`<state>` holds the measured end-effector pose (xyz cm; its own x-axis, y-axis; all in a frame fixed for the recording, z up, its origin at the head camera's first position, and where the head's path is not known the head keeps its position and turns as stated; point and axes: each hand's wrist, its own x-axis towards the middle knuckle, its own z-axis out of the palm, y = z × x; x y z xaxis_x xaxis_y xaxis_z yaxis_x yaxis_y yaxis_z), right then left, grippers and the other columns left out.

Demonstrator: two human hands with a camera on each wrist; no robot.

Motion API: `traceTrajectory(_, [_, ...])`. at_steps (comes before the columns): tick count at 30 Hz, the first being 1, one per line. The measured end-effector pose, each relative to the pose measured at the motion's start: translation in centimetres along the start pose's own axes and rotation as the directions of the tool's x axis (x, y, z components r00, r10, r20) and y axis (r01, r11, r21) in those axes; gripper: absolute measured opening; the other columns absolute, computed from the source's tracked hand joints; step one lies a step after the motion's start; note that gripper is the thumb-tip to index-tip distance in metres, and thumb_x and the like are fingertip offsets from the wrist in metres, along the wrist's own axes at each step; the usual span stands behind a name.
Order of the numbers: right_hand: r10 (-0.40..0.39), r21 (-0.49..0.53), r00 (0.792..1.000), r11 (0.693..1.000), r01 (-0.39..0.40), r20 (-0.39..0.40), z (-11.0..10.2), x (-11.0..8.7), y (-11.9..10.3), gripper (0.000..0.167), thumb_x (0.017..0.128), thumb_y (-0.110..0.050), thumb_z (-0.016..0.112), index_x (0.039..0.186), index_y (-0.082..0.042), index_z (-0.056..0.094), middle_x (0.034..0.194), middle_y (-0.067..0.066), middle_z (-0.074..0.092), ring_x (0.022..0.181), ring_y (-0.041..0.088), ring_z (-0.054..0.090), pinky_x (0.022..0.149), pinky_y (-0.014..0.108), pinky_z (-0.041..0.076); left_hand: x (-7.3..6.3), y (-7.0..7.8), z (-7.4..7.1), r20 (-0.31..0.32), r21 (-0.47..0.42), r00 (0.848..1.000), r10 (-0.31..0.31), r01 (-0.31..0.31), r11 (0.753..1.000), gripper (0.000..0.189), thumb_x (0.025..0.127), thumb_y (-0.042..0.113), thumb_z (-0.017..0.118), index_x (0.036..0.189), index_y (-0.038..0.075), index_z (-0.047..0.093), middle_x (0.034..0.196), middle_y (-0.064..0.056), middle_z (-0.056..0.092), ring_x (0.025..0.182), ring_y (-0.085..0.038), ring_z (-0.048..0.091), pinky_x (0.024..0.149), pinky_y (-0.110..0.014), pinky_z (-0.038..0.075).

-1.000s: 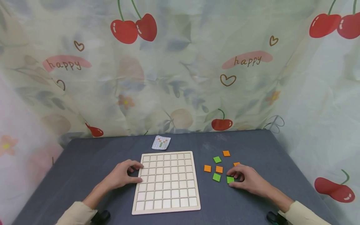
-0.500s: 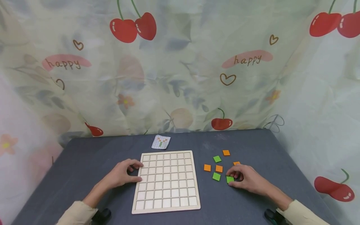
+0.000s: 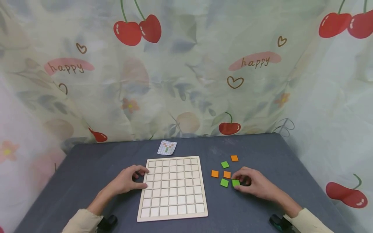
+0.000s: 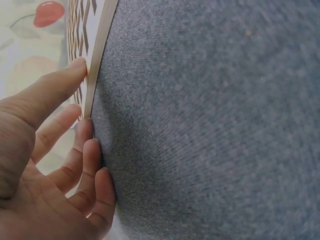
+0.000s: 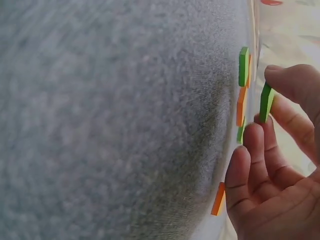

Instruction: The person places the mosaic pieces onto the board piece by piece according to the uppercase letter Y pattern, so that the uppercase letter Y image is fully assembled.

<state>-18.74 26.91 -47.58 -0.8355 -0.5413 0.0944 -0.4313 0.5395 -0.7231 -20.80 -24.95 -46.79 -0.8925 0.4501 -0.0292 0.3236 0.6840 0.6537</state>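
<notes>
My right hand [image 3: 253,183] pinches a small square green tile [image 5: 266,102] between thumb and fingertips; in the right wrist view it is clear of the dark cloth. Left of that hand lie two loose green tiles [image 3: 224,183] and two orange tiles [image 3: 215,174], with another orange tile [image 3: 234,158] farther back. A pale wooden grid board [image 3: 173,187] lies flat in the middle, its square cells without tiles. At its left edge rests my left hand [image 3: 128,179], thumb and fingers spread apart. In the left wrist view the thumb tip [image 4: 77,64] touches the board's frame.
Behind the board lies a small card [image 3: 167,147] printed with a grid and an orange and green pattern. Dark grey cloth [image 3: 239,213] covers the table. A cherry-printed curtain [image 3: 186,64] hangs along the back and both sides.
The right hand has taken the green tile up from the cloth and shifted slightly left with it. The left hand and the board stay where they were.
</notes>
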Motion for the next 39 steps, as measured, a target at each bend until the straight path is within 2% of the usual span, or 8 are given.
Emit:
traceTrajectory(10, [0.006, 0.073, 0.999, 0.997, -0.009, 0.041, 0.6, 0.7, -0.4, 0.024, 0.093, -0.028, 0.078, 0.109, -0.011, 0.072, 0.087, -0.004, 0.064, 0.072, 0.011, 0.061, 0.065, 0.029, 0.052, -0.2, -0.4, 0.0, 0.017, -0.017, 1.000, 0.007, -0.007, 1.000, 0.049, 0.084, 0.026, 0.087, 0.125, 0.008, 0.067, 0.108, -0.005, 0.060, 0.096, -0.026, 0.059, 0.084, -0.049, 0.048])
traceTrajectory(17, [-0.063, 0.070, 0.997, 0.996, 0.059, 0.045, 1.1, 1.8, -1.4, 0.021, 0.094, -0.025, 0.077, 0.109, -0.012, 0.070, 0.089, -0.005, 0.063, 0.075, 0.012, 0.060, 0.067, 0.029, 0.052, 0.0, -0.4, -0.1, 0.019, -0.014, 1.000, 0.000, 0.001, 1.000, 0.048, 0.085, 0.028, 0.086, 0.125, 0.009, 0.066, 0.108, -0.004, 0.060, 0.096, -0.024, 0.058, 0.085, -0.048, 0.048])
traceTrajectory(20, [-0.088, 0.101, 0.995, 0.991, 0.083, 0.054, 1.3, 2.5, -1.9, 0.021, 0.095, -0.024, 0.077, 0.111, -0.012, 0.069, 0.091, -0.003, 0.063, 0.075, 0.014, 0.061, 0.066, 0.029, 0.052, 0.0, -0.3, -0.1, 0.020, -0.019, 1.000, 0.004, -0.004, 1.000, 0.048, 0.085, 0.028, 0.086, 0.124, 0.008, 0.066, 0.107, -0.005, 0.060, 0.096, -0.024, 0.058, 0.085, -0.048, 0.048])
traceTrajectory(25, [-0.085, 0.160, 0.992, 0.985, 0.070, 0.090, 2.0, 3.5, -2.4, 0.023, 0.094, -0.023, 0.077, 0.112, -0.010, 0.069, 0.091, -0.001, 0.065, 0.073, 0.015, 0.063, 0.067, 0.030, 0.052, 0.1, -0.3, 0.0, 0.019, -0.014, 1.000, 0.013, -0.012, 1.000, 0.048, 0.084, 0.027, 0.086, 0.124, 0.008, 0.067, 0.107, -0.004, 0.060, 0.095, -0.024, 0.058, 0.085, -0.048, 0.048])
traceTrajectory(30, [-0.081, 0.176, 0.991, 0.982, 0.061, 0.109, 2.9, 4.2, -2.3, 0.022, 0.093, -0.020, 0.078, 0.111, -0.010, 0.069, 0.087, 0.000, 0.066, 0.073, 0.014, 0.063, 0.068, 0.030, 0.053, 0.2, -0.4, 0.0, 0.017, -0.006, 1.000, 0.009, -0.009, 1.000, 0.048, 0.084, 0.027, 0.086, 0.124, 0.008, 0.067, 0.107, -0.004, 0.060, 0.095, -0.023, 0.058, 0.084, -0.046, 0.048])
traceTrajectory(39, [-0.120, 0.176, 0.988, 0.979, 0.101, 0.101, 4.0, 4.9, -2.5, 0.023, 0.092, -0.016, 0.079, 0.112, -0.008, 0.070, 0.087, -0.001, 0.066, 0.074, 0.013, 0.064, 0.068, 0.030, 0.055, 0.3, -0.6, -0.1, 0.013, 0.003, 1.000, 0.015, -0.015, 1.000, 0.048, 0.084, 0.028, 0.086, 0.124, 0.008, 0.067, 0.107, -0.003, 0.060, 0.094, -0.022, 0.058, 0.084, -0.046, 0.048])
